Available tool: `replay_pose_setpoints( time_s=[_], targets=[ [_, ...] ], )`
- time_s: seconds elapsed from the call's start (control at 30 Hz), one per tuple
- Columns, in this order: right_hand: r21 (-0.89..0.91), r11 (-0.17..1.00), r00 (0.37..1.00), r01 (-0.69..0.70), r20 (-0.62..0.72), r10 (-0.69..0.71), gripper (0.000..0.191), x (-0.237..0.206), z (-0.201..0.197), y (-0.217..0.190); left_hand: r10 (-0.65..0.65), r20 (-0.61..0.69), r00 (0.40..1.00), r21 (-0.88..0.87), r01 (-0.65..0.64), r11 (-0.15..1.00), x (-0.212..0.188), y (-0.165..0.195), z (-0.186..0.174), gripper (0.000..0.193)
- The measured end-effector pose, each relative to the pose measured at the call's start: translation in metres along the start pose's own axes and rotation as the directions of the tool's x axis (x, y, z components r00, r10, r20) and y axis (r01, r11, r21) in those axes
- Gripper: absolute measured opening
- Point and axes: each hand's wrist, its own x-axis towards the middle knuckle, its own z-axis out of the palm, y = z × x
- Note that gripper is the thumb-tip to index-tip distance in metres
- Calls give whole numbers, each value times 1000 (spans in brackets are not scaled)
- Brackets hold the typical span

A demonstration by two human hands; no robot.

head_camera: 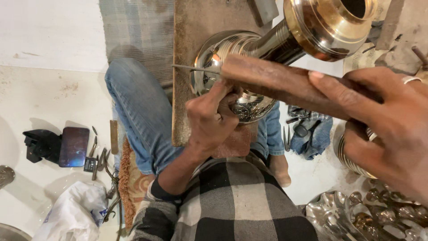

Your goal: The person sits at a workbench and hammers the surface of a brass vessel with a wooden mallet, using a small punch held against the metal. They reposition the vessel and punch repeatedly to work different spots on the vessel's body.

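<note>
Seated person, head cam looking down over lap. Tall polished brass and silver-toned metal vase (285, 49) w/ round belly and flared golden mouth lies tilted across lap, belly resting against upright brown wooden board (191, 67), mouth pointing up-right. Left hand (209, 118) curled tight, fingers pinched together on thin steel chisel (196, 68) whose shank pokes out left of the belly; tip end hidden behind hand, so exact contact pt on vase can't be told. Engraved floral pattern shows on lower belly just beside that hand. Right hand (383, 120) closed round dark brown wooden mallet handle (276, 82), which runs diagonally over the vase neck toward the chisel; silver ring on one finger. Blue jeans, black-and-white check shirt. On white floor to left: dark phone (73, 146) lying flat next to a black stand, scatter of small metal punches (100, 156) near it, white plastic bag (73, 214) lower left. Blue-grey cloth bundle (312, 131) right of knee. Pile of shiny silver metal ornaments (361, 216) bottom right, a ribbed metal pot partly hidden under right hand.
</note>
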Motion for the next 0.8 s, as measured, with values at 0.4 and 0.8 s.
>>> replay_pose_setpoints(
  time_s=[0.4,0.8],
  targets=[
    [-162,958,959,237,-117,-257,91,22,-17,-24,-138,-216,967,3,142,990,-21,5,14,35],
    [-521,776,906,355,-12,-423,78,38,-32,-55,-78,-420,904,18,94,995,-38,-9,31,24]
  ],
)
